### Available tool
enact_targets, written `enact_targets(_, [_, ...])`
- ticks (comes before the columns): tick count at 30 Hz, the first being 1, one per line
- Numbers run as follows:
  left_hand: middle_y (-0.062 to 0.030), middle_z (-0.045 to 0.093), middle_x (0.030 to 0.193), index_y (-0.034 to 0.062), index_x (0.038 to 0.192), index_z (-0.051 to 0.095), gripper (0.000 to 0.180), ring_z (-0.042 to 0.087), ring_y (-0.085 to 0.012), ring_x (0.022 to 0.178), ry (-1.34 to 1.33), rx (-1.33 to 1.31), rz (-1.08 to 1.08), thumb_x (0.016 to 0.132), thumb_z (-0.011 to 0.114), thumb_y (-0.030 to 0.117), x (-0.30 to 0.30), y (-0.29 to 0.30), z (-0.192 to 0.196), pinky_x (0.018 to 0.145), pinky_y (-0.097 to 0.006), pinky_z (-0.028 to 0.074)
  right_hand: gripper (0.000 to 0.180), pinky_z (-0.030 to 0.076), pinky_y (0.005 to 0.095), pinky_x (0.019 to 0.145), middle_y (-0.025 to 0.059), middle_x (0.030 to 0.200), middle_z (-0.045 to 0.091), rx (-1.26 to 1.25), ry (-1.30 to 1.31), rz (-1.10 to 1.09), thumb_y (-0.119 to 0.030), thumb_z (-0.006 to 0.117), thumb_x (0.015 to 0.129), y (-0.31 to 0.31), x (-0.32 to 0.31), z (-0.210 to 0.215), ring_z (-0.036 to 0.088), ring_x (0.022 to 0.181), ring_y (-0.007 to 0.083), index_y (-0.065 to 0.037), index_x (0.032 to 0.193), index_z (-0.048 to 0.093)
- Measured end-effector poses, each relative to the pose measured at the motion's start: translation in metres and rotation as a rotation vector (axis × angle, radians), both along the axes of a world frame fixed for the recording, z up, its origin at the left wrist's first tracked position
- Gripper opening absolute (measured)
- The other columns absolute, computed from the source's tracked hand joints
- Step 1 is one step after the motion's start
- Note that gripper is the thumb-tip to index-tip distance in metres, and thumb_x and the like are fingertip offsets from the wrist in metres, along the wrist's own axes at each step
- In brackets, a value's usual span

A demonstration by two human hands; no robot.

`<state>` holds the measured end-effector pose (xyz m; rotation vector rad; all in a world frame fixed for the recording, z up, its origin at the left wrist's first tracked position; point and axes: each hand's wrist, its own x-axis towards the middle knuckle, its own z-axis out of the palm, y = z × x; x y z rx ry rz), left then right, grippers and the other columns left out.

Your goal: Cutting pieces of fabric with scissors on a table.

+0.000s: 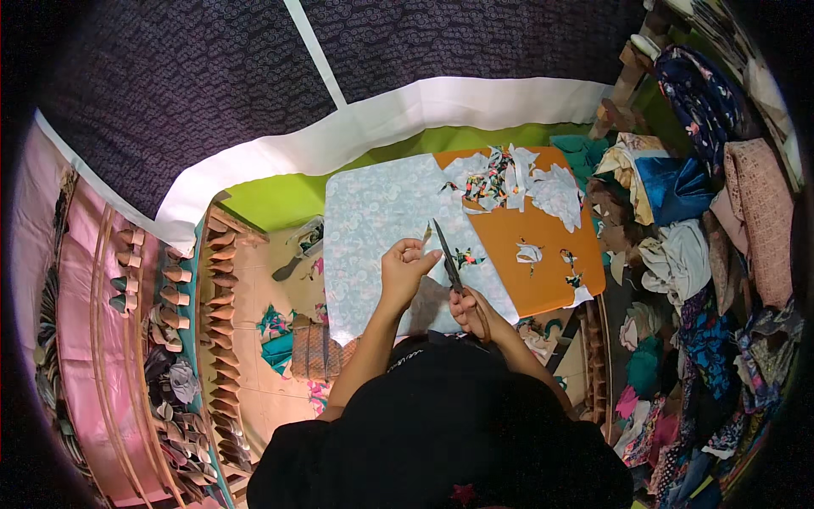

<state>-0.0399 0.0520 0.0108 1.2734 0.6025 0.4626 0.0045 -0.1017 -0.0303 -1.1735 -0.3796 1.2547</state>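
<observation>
Between the thumb and fingers of my left hand is a small fabric scrap, its tip poking up. My right hand grips a pair of dark scissors by the handles, blades pointing away from me and close to the left fingertips. Just right of the blades, a small dark floral piece lies on a pale patterned cloth. That cloth covers the left and middle of an orange table.
White and floral offcuts are heaped at the table's far right. Crumpled fabrics crowd the right side. Rows of shoes and wooden shoe lasts stand at the left. A dark patterned curtain hangs beyond the table.
</observation>
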Motion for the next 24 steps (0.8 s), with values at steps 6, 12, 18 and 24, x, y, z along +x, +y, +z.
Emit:
enact_targets(6, [0.0028,0.051,0.059,0.0009,0.08,0.05,0.024,0.043,-0.0017,0.05,0.005,-0.02,-0.023,0.065,0.067,0.006,-0.001,-0.003,0.005,0.045,-0.014,0.031,0.023,0.02,0.0166,0.038,-0.0062,0.061,0.033,-0.027,0.147,-0.013,-0.028,0.049,0.067,0.002,0.003,0.006,0.026,0.045,0.0028,-0.015,0.082,0.037])
enact_targets(12, [0.0008,0.054,0.06,0.0011,0.081,0.05,0.025,0.044,-0.0023,0.05,-0.002,-0.026,-0.026,0.064,0.067,0.005,0.001,0.0,0.001,0.045,-0.015,0.032,0.019,0.02,0.0159,0.039,-0.007,0.062,0.032,0.058,0.217,-0.046,-0.025,0.047,0.069,0.001,0.001,0.007,0.025,0.046,0.0026,-0.015,0.082,0.037])
enact_targets(18, [-0.0027,0.056,0.064,-0.0005,0.082,0.05,0.024,0.047,-0.0039,0.051,0.017,-0.068,-0.071,0.065,0.066,0.005,0.003,-0.005,0.009,0.045,-0.015,0.035,0.032,0.023,0.0161,0.039,-0.0061,0.06,0.032,-0.021,-0.037,0.053,-0.04,0.051,0.07,-0.006,0.015,-0.009,0.029,0.047,0.0029,-0.014,0.08,0.037])
enact_targets(24, [-0.0023,0.055,0.064,-0.0021,0.084,0.052,0.02,0.046,-0.0042,0.052,0.01,-0.066,-0.139,0.071,0.062,0.009,0.007,-0.002,0.006,0.047,-0.016,0.035,0.037,0.024,0.0171,0.039,-0.0041,0.059,0.034,0.016,0.153,-0.014,-0.048,0.046,0.074,-0.007,0.016,0.008,0.031,0.046,0.0052,-0.012,0.079,0.038])
